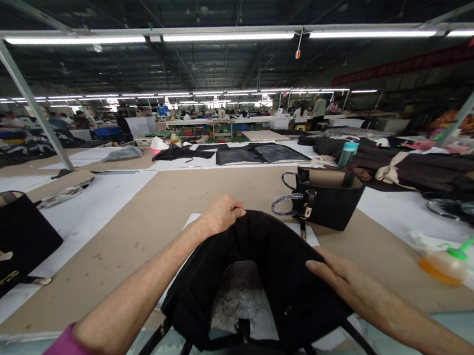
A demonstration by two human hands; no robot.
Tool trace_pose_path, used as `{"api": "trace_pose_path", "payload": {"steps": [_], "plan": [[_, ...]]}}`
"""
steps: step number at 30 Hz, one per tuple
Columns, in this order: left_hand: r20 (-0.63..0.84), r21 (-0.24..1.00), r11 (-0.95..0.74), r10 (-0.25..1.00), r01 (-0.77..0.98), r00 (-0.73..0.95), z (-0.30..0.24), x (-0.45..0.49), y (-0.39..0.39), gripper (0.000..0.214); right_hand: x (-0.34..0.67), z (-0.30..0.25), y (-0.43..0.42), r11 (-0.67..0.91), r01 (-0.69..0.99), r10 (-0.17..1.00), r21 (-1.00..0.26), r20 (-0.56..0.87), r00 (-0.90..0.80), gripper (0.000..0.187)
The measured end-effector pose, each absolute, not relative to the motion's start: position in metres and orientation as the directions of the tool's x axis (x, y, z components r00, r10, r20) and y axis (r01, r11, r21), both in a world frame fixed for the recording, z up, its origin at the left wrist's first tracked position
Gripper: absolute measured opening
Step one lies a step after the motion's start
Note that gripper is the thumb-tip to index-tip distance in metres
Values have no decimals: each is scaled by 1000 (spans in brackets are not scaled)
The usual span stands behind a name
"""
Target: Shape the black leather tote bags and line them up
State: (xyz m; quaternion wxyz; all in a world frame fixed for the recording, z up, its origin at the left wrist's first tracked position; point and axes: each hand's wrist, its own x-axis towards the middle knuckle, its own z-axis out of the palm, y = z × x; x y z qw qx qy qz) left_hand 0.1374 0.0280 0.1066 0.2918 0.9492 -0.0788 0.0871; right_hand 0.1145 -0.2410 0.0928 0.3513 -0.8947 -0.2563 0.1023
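Note:
A black handbag (pixel 270 253) lies in front of me on a brown worktable (pixel 140 221), its mouth open toward me and its pale lining showing. My left hand (pixel 222 213) is closed over the bag's far top edge. My right hand (pixel 341 282) rests on the bag's right side, palm down with fingers together. Black straps hang from the bag's near end at the bottom of the view.
Another black handbag (pixel 324 199) with looped handles stands to the right. A third black bag (pixel 2 241) with gold clasps sits at the left. An orange squeeze bottle with a green cap (pixel 445 263) lies at the right. Dark fabric piles and other people fill the background.

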Motion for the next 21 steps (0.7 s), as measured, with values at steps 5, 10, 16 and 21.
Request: {"api": "trace_pose_path", "payload": {"steps": [5, 10, 16, 21], "plan": [[195, 549, -808, -123, -213, 973, 105, 138, 27, 24, 106, 96, -238, -555, 277, 542, -784, -89, 835, 41], [178, 567, -785, -177, -248, 968, 104, 135, 26, 27, 110, 93, -240, -465, 194, 565, -864, -120, 817, 47], [210, 578, -777, -154, -250, 965, 103, 135, 25, 25, 118, 98, -239, -476, 200, 573, -856, -130, 809, 45], [186, 699, -691, -70, -182, 980, 103, 139, 24, 18, 130, 108, -222, -643, 309, 557, -701, -152, 816, 45]]}}
